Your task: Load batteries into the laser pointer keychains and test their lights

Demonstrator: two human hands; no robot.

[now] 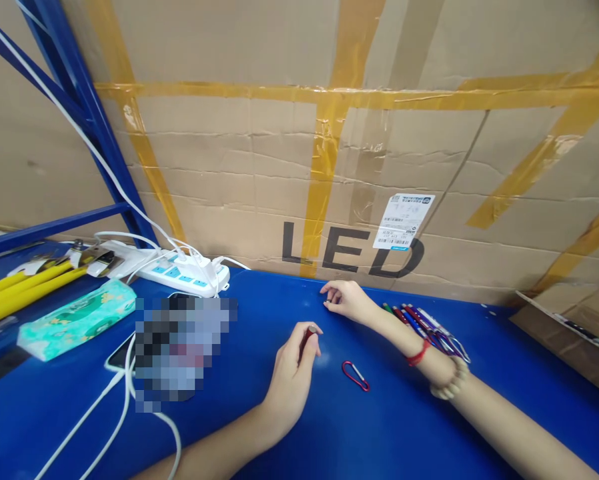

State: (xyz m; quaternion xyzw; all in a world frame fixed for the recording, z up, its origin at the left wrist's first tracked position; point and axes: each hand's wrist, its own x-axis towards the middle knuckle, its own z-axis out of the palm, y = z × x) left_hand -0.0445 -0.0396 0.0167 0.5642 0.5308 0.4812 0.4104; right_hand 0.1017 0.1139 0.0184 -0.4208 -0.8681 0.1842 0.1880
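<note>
My left hand is closed around a dark red cylinder with a silvery round end showing at the top; the rest of it is hidden by the fingers. To the right of that hand, a red carabiner with a silver gate lies on the blue table. Farther back, my right hand is low over the table with curled fingers. Something small and dark appears at its fingertips, too small to name. Beside my right forearm lies a bundle of slim red, blue, green and purple pieces, partly covered by the arm.
A large cardboard box marked LED walls off the back. At left are a white power strip with cables, a green tissue pack, yellow rods and a blurred-out object. An open carton stands at right.
</note>
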